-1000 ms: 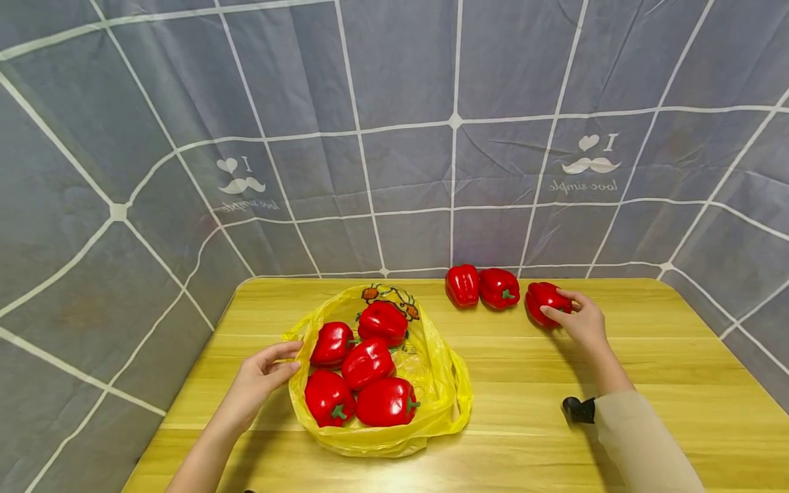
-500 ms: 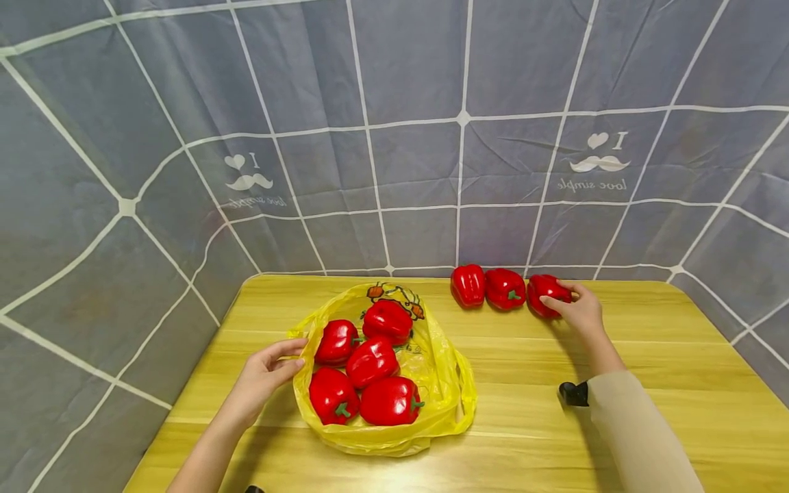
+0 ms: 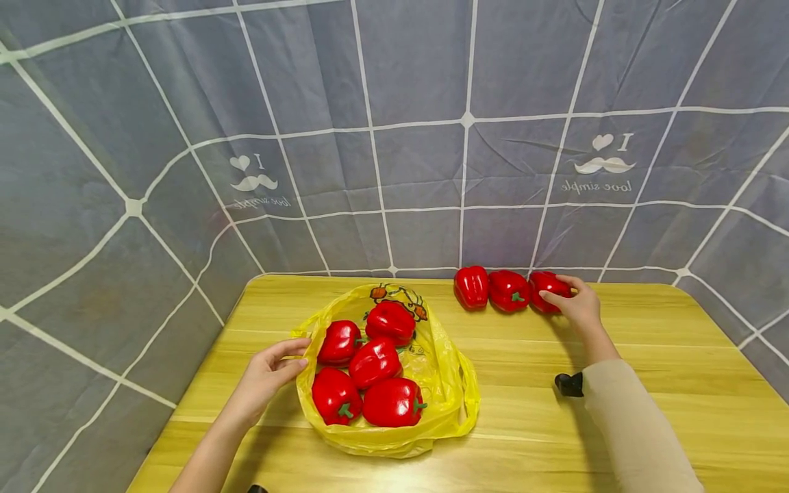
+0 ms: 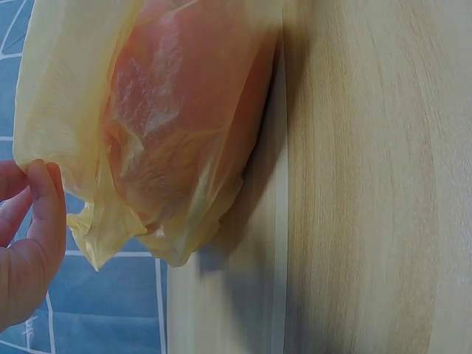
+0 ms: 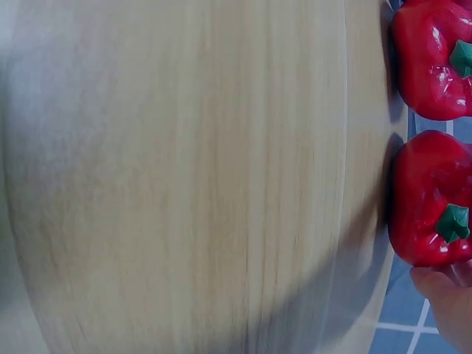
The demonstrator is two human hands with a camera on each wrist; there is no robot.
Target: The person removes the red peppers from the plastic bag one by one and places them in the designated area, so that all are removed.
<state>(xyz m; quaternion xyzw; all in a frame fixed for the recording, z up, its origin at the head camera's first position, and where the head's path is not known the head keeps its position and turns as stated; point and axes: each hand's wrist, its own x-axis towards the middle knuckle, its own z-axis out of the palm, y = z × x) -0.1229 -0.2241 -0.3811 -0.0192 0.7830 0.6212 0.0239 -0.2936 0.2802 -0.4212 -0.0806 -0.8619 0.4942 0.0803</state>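
Note:
A yellow plastic bag (image 3: pixel 403 438) lies with its mouth spread, several red bell peppers (image 3: pixel 392 402) inside. The left hand (image 3: pixel 264 376) pinches the left edge of its rim; the left wrist view shows fingertips and thumb closed on the film of the bag (image 4: pixel 59 96). At the back right, the right hand (image 3: pixel 578 306) grips a red pepper (image 3: pixel 545 291) between thumb and fingers, at the right end of a row with two others (image 3: pixel 471 287) (image 3: pixel 509 291). In the right wrist view the thumb (image 5: pixel 442 299) is against this pepper (image 5: pixel 428 199), its green stem showing.
The wooden table (image 3: pixel 511 438) runs back to a grey curtain (image 3: pixel 419 171) with white lines. A black object (image 3: pixel 568 385) shows beside the right sleeve (image 3: pixel 631 424), and part of another dark object (image 3: pixel 257 489) at the bottom edge.
The right hand has moved its pepper back and left, up beside the other two in the row. The left hand has kept its hold on the bag's rim. The head view has shifted slightly.

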